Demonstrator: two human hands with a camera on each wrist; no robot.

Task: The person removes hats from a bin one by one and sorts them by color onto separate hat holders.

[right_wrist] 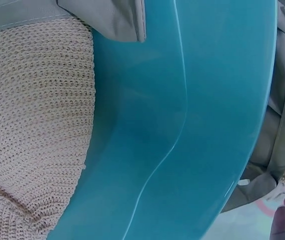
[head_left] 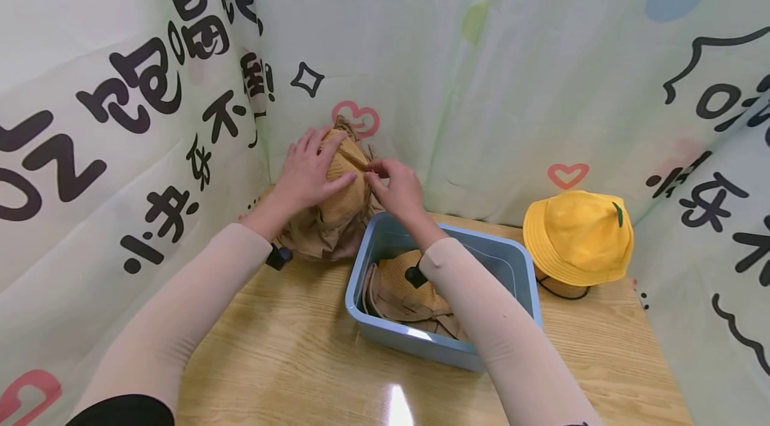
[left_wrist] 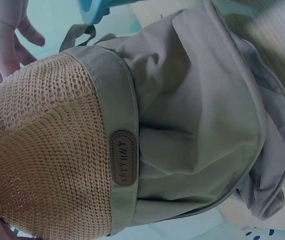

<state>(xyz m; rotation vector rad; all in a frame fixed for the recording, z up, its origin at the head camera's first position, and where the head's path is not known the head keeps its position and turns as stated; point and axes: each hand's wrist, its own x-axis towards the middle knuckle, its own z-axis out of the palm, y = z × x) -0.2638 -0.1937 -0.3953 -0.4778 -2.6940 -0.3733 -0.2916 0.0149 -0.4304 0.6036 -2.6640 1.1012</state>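
A sun hat (head_left: 345, 195) with a woven straw crown and a brown cloth brim stands against the curtain, at the tub's left. A stitched label patch (left_wrist: 124, 158) sits on its band in the left wrist view. My left hand (head_left: 309, 168) rests on the crown with its fingers spread. My right hand (head_left: 394, 188) pinches at the crown's right side, thumb and forefinger close together beside a crease. Frayed strands (head_left: 344, 124) stick up behind the crown. Below my right forearm, another woven hat (head_left: 409, 279) lies in the blue tub (head_left: 391, 329).
A yellow bucket hat (head_left: 577, 235) with a green leaf sits on a stand right of the tub. The wooden table (head_left: 289, 352) runs in front. A printed curtain (head_left: 397, 25) encloses the back and sides.
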